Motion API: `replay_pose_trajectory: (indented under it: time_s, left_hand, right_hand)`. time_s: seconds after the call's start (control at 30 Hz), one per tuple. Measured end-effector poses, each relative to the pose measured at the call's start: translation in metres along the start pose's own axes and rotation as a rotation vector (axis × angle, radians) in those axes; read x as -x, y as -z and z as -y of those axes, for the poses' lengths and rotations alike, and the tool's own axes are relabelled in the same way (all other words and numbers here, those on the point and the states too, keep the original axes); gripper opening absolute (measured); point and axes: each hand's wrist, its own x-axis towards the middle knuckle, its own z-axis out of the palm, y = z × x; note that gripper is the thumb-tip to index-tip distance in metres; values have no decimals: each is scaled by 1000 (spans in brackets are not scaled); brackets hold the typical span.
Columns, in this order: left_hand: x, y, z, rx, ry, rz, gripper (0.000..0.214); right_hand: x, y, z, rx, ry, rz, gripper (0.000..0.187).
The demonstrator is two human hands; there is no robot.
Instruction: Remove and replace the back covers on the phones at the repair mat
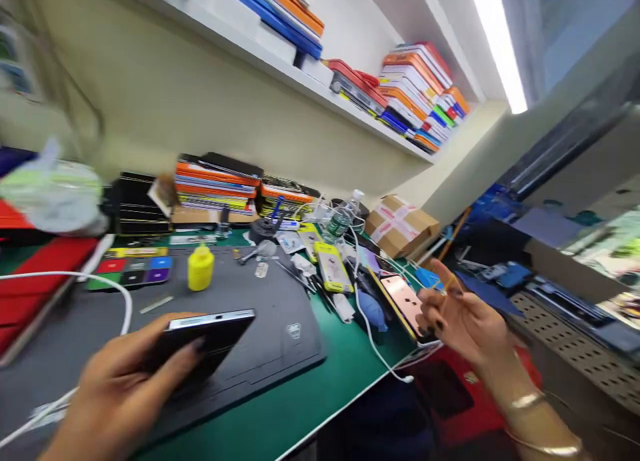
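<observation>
My left hand is closed around a dark phone with a silver edge, tilted above the grey work mat. The thumb lies across its dark face. At the right, my right hand is raised over the bench edge, palm partly turned up, with its fingers apart and some bent. I make out nothing in it. Just beside its fingertips is another phone with a lit pinkish screen; whether they touch it I cannot tell. A yellow bottle stands on the mat.
A white cable hangs toward the bench's front edge. Yellow packets, a blue air blower, tweezers and a plastic bottle crowd the middle. Behind are stacked boxes and a cardboard box. A shelf runs above.
</observation>
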Motion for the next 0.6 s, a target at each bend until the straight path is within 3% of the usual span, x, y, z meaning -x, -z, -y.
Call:
replay_pose_trajectory:
  time_s: [0.07, 0.1, 0.13, 0.23, 0.3, 0.4, 0.5, 0.6]
  left_hand:
    - [-10, 12, -11, 60, 14, 76, 41]
    - [-14, 15, -15, 86, 4, 102, 39]
    - [-18, 17, -18, 108, -20, 137, 35]
    - [-24, 19, -21, 115, -123, 232, 25]
    - [-25, 19, -21, 122, -165, 294, 21]
    - [-25, 20, -23, 204, -204, 315, 20]
    - [-26, 24, -23, 270, -203, 280, 27]
    - [-30, 31, -17, 355, -2, 284, 23]
  right_hand:
    - [8, -45, 17, 146, -45, 447, 32]
    - [9, -70, 27, 278, -19, 606, 31]
    - [10, -96, 39, 446, 66, 671, 30]
    - [7, -177, 74, 851, 494, 623, 41]
    - [2, -228, 90, 1067, 618, 605, 49]
    - [-9, -286, 98, 1289, 745, 755, 52]
    - [-28, -309, 91, 1454, 716, 872, 50]
    - [-52, -287, 84, 1468, 485, 967, 50]
